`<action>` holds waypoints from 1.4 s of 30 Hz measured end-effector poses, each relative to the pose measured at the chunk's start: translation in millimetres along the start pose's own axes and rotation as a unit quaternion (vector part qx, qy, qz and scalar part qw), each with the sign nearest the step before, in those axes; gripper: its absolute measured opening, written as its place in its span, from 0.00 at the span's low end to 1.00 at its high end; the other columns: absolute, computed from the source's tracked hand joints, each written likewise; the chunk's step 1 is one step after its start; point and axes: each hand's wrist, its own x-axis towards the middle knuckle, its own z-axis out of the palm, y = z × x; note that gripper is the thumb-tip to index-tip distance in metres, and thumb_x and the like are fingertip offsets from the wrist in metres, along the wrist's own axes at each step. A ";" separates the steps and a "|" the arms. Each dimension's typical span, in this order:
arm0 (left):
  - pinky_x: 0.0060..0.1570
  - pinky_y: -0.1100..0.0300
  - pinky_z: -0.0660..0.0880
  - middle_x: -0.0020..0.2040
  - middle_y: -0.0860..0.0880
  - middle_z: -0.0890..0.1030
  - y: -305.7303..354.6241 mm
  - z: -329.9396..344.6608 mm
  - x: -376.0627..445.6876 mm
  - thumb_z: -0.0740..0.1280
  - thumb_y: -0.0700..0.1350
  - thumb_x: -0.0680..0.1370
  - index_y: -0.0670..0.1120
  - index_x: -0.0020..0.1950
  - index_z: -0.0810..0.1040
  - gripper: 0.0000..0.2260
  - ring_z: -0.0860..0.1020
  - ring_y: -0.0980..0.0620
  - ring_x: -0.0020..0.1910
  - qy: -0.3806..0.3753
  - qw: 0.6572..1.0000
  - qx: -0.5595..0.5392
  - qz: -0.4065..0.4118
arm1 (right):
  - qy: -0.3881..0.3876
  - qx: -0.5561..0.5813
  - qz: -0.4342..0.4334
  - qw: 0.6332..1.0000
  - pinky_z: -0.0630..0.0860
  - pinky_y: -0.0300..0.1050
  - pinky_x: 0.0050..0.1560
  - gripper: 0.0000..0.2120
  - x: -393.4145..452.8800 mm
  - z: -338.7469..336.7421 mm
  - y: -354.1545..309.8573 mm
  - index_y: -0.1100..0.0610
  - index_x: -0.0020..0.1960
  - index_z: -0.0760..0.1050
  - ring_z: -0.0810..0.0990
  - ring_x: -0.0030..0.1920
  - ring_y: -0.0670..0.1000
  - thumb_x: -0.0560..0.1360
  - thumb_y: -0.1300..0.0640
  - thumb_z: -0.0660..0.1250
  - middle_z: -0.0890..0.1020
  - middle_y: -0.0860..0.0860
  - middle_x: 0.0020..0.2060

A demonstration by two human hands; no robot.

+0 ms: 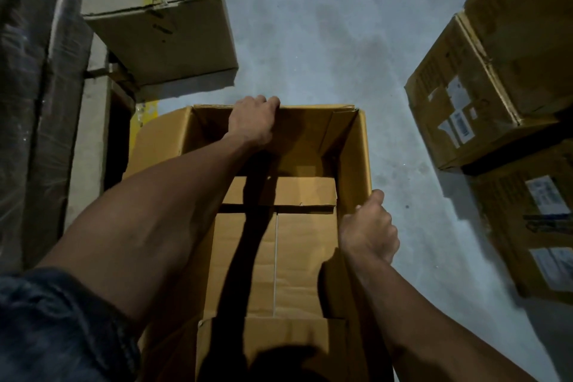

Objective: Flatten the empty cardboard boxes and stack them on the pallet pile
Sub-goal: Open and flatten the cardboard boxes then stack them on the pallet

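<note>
Open cardboard box (279, 226): light, stiff-walled, likely foldable at corners. Left hand (252, 121) grips twelve-o'clock rim; right hand (369, 226) grips three-o'clock wall.

Your left hand (252, 121) and right hand (369, 226) are bare, no gloves or rings on the fingers. Back from the left fingers, past a bare forearm, sits your dark blue mottled sleeve (59, 326).

Likely warehouse: stacked cartons (483, 96), concrete floor (325, 25)
</note>
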 end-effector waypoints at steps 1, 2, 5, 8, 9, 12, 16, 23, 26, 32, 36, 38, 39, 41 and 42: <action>0.64 0.48 0.69 0.63 0.41 0.75 -0.4 0.4 -0.9 0.62 0.46 0.82 0.44 0.70 0.67 0.17 0.73 0.41 0.61 -0.013 1.000 0.001 0.006 | -0.001 -0.001 0.001 1.000 0.69 0.44 0.35 0.17 -0.2 -0.3 -0.1 0.57 0.68 0.65 0.74 0.39 0.51 0.81 0.57 0.63 0.81 0.55 0.51; 0.68 0.47 0.65 0.67 0.40 0.72 -0.6 1.6 -2.6 0.61 0.50 0.83 0.44 0.73 0.65 0.20 0.71 0.41 0.66 -0.025 1.000 0.003 0.010 | -0.002 -0.001 0.002 1.000 0.69 0.44 0.35 0.17 0.2 -1.0 0.3 0.57 0.68 0.65 0.74 0.40 0.51 0.81 0.57 0.63 0.81 0.56 0.51; 0.77 0.47 0.49 0.80 0.41 0.56 -1.3 -1.0 -18.7 0.60 0.53 0.83 0.44 0.81 0.52 0.31 0.53 0.41 0.79 -0.044 0.999 -0.015 0.011 | -0.007 0.000 -0.001 1.000 0.70 0.46 0.37 0.17 0.9 -4.2 1.1 0.57 0.68 0.64 0.77 0.42 0.54 0.81 0.57 0.64 0.80 0.56 0.52; 0.78 0.49 0.45 0.82 0.44 0.50 2.5 -6.0 -51.7 0.59 0.53 0.83 0.45 0.82 0.49 0.31 0.47 0.45 0.81 -0.046 0.998 -0.046 0.004 | -0.010 0.010 -0.003 1.000 0.72 0.48 0.40 0.18 1.2 -5.7 1.8 0.57 0.68 0.64 0.81 0.50 0.58 0.81 0.58 0.64 0.80 0.57 0.54; 0.78 0.49 0.46 0.82 0.45 0.50 3.2 -5.5 -66.2 0.59 0.53 0.83 0.45 0.81 0.49 0.31 0.47 0.45 0.81 -0.047 0.997 -0.056 -0.005 | -0.014 0.016 -0.001 1.000 0.72 0.49 0.42 0.18 1.1 -6.1 1.6 0.57 0.68 0.64 0.81 0.52 0.59 0.81 0.58 0.65 0.80 0.57 0.55; 0.78 0.49 0.48 0.81 0.44 0.53 0.6 3.0 -119.1 0.58 0.53 0.84 0.45 0.81 0.53 0.28 0.50 0.45 0.80 -0.035 0.997 -0.065 -0.033 | -0.037 0.035 0.000 0.999 0.74 0.53 0.47 0.18 0.7 -10.1 -0.4 0.57 0.69 0.63 0.79 0.55 0.61 0.81 0.59 0.64 0.78 0.58 0.58; 0.78 0.48 0.46 0.81 0.44 0.55 -3.5 22.3 -195.2 0.56 0.52 0.84 0.44 0.80 0.56 0.27 0.50 0.44 0.80 -0.048 0.998 -0.014 -0.023 | -0.072 0.020 -0.019 0.997 0.73 0.55 0.55 0.19 -13.2 -18.5 11.2 0.58 0.70 0.62 0.76 0.61 0.62 0.81 0.61 0.62 0.75 0.58 0.64; 0.77 0.44 0.43 0.82 0.41 0.45 -19.3 42.9 -281.7 0.58 0.52 0.82 0.41 0.81 0.48 0.33 0.42 0.40 0.80 -0.047 0.988 0.014 -0.144 | -0.061 -0.037 -0.024 0.997 0.76 0.55 0.54 0.18 -76.5 -9.2 67.6 0.59 0.68 0.65 0.77 0.58 0.61 0.81 0.60 0.64 0.76 0.59 0.61; 0.78 0.44 0.48 0.81 0.38 0.44 -31.5 54.3 -303.0 0.65 0.49 0.80 0.39 0.80 0.42 0.40 0.44 0.38 0.80 -0.063 0.973 -0.059 -0.214 | -0.060 -0.038 -0.006 0.997 0.75 0.54 0.48 0.13 -91.8 -1.8 87.5 0.59 0.64 0.66 0.79 0.54 0.61 0.82 0.55 0.62 0.79 0.59 0.56; 0.68 0.45 0.71 0.75 0.37 0.65 -40.9 77.6 -315.0 0.70 0.39 0.76 0.38 0.78 0.52 0.37 0.69 0.38 0.71 -0.033 0.945 -0.192 -0.262 | -0.040 -0.046 -0.027 0.998 0.71 0.50 0.42 0.13 -90.3 4.9 90.4 0.60 0.64 0.67 0.80 0.52 0.62 0.83 0.55 0.62 0.80 0.60 0.53; 0.48 0.44 0.79 0.54 0.40 0.80 -45.7 85.9 -313.0 0.65 0.37 0.79 0.45 0.72 0.60 0.23 0.81 0.37 0.51 0.036 0.928 -0.242 -0.282 | -0.028 -0.030 -0.034 0.999 0.70 0.48 0.43 0.14 -88.5 7.1 93.0 0.61 0.66 0.67 0.80 0.54 0.63 0.83 0.56 0.62 0.80 0.61 0.54; 0.52 0.43 0.77 0.56 0.38 0.80 -47.4 86.8 -313.5 0.65 0.39 0.80 0.47 0.75 0.60 0.25 0.80 0.34 0.54 0.022 0.920 -0.250 -0.300 | -0.024 -0.017 -0.037 0.999 0.70 0.49 0.44 0.15 -87.7 6.2 94.0 0.61 0.66 0.67 0.79 0.55 0.63 0.82 0.56 0.63 0.80 0.61 0.56; 0.55 0.43 0.76 0.58 0.38 0.80 -49.3 87.1 -312.7 0.66 0.41 0.81 0.47 0.75 0.61 0.25 0.79 0.34 0.57 0.014 0.915 -0.259 -0.310 | -0.029 -0.007 -0.031 0.999 0.70 0.49 0.45 0.16 -87.5 4.8 94.1 0.60 0.67 0.67 0.79 0.55 0.63 0.82 0.55 0.63 0.79 0.61 0.56; 0.58 0.44 0.76 0.60 0.40 0.80 -53.7 88.4 -310.0 0.67 0.44 0.81 0.45 0.71 0.69 0.19 0.79 0.36 0.58 -0.006 0.903 -0.276 -0.328 | -0.051 0.016 -0.011 0.999 0.69 0.49 0.45 0.18 -86.0 2.0 95.0 0.59 0.69 0.67 0.78 0.55 0.62 0.82 0.55 0.64 0.78 0.60 0.58; 0.57 0.45 0.77 0.59 0.40 0.81 -55.5 88.7 -308.5 0.67 0.45 0.80 0.44 0.66 0.73 0.15 0.79 0.36 0.57 -0.013 0.897 -0.285 -0.338 | -0.064 0.022 -0.009 0.998 0.69 0.49 0.46 0.19 -84.8 1.1 96.0 0.58 0.70 0.66 0.78 0.54 0.61 0.81 0.56 0.64 0.78 0.60 0.59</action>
